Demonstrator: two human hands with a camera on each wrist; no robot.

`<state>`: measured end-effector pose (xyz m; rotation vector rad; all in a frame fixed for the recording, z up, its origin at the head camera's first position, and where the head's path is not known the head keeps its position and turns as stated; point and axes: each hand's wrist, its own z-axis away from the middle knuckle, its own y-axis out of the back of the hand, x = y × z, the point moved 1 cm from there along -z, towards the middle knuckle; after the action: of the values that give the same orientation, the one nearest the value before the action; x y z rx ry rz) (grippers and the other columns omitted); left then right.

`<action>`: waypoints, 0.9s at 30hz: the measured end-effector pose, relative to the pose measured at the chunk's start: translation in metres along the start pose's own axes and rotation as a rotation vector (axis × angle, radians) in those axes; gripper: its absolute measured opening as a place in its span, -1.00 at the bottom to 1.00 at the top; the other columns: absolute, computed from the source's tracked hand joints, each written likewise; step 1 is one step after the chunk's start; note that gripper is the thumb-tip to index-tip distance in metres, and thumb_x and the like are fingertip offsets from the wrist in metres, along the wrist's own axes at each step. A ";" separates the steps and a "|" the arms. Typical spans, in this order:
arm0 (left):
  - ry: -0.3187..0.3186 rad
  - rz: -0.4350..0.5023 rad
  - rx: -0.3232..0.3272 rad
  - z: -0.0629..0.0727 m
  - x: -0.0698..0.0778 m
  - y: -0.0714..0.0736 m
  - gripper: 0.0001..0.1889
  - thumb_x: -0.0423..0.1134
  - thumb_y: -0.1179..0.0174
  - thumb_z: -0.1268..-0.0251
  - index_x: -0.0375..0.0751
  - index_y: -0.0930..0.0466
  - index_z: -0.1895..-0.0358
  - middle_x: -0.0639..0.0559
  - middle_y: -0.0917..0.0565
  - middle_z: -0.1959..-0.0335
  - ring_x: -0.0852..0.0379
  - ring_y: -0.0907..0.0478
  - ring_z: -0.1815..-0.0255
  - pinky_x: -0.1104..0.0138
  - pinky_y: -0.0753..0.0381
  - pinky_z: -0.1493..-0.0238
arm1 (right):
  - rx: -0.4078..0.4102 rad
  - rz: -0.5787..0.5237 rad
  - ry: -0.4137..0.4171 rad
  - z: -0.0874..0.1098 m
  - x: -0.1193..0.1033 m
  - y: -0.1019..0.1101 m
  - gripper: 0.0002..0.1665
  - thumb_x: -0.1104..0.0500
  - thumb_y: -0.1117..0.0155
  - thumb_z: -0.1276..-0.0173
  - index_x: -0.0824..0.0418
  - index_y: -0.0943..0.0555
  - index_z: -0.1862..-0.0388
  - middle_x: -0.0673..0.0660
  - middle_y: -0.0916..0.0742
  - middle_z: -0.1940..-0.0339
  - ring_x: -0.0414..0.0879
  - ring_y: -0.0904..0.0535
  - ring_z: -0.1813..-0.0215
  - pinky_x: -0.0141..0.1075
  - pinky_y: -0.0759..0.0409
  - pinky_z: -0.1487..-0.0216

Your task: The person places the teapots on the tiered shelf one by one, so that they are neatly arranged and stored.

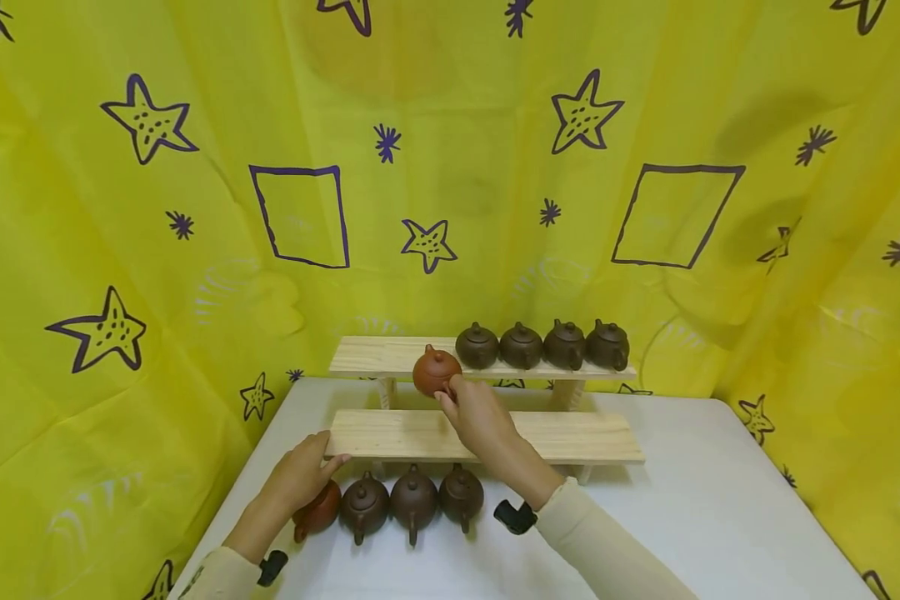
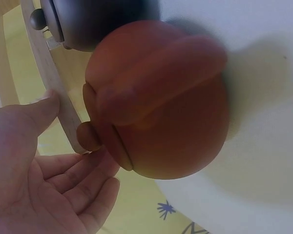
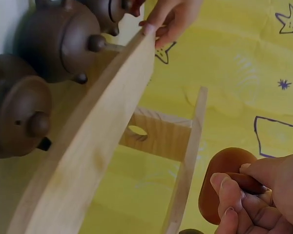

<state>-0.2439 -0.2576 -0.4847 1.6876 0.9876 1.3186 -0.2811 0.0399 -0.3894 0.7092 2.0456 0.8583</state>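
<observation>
My right hand (image 1: 487, 423) pinches the handle of a reddish-orange teapot (image 1: 433, 372), in front of the upper board's edge. The right wrist view shows thumb and fingers closed on that handle, with the pot (image 3: 222, 168) partly hidden behind them. My left hand (image 1: 294, 477) grips the left end of the lower wooden shelf board (image 1: 397, 435), thumb along its edge. Just below that hand, a second reddish teapot (image 2: 185, 131) stands on the white table, partly covered by it in the head view. Beside it stand three dark brown teapots (image 1: 414, 500).
Several dark brown teapots (image 1: 521, 347) line the right part of the upper shelf board (image 1: 367, 357). Both boards belong to a two-step wooden stand on the white table (image 1: 690, 492). A yellow curtain (image 1: 480, 75) with drawn stars hangs behind and at both sides.
</observation>
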 end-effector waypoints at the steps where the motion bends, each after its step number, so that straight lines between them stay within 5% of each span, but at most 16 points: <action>1: -0.004 0.002 -0.001 -0.001 0.001 0.000 -0.51 -0.09 -0.31 -0.51 -0.50 -0.52 -0.18 -0.32 -0.69 0.09 -0.29 -0.70 0.03 -0.13 -0.67 0.00 | 0.000 0.004 -0.001 -0.004 0.000 -0.001 -0.62 0.17 -0.33 -0.56 0.17 -0.47 0.50 -0.03 -0.43 0.65 -0.15 -0.33 0.60 -0.35 -0.25 0.57; 14: 0.011 -0.017 -0.006 -0.005 0.000 -0.004 -0.47 -0.08 -0.31 -0.51 -0.52 -0.51 -0.21 -0.34 -0.69 0.05 -0.28 -0.70 0.04 -0.11 -0.68 0.01 | -0.060 0.048 -0.088 -0.049 -0.004 -0.012 -0.68 0.12 -0.30 -0.60 0.24 -0.59 0.39 0.07 -0.56 0.61 -0.06 -0.46 0.60 -0.26 -0.41 0.54; 27: 0.028 -0.001 -0.016 -0.001 -0.004 -0.004 -0.49 -0.09 -0.32 -0.51 -0.49 -0.50 -0.21 -0.34 -0.69 0.06 -0.26 -0.71 0.02 -0.11 -0.68 0.00 | -0.066 0.055 -0.165 -0.068 -0.002 -0.027 -0.61 0.13 -0.32 -0.58 0.21 -0.58 0.51 0.04 -0.53 0.64 -0.05 -0.47 0.59 -0.26 -0.40 0.54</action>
<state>-0.2456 -0.2600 -0.4897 1.6600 0.9915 1.3499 -0.3411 0.0001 -0.3781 0.7767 1.8510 0.8644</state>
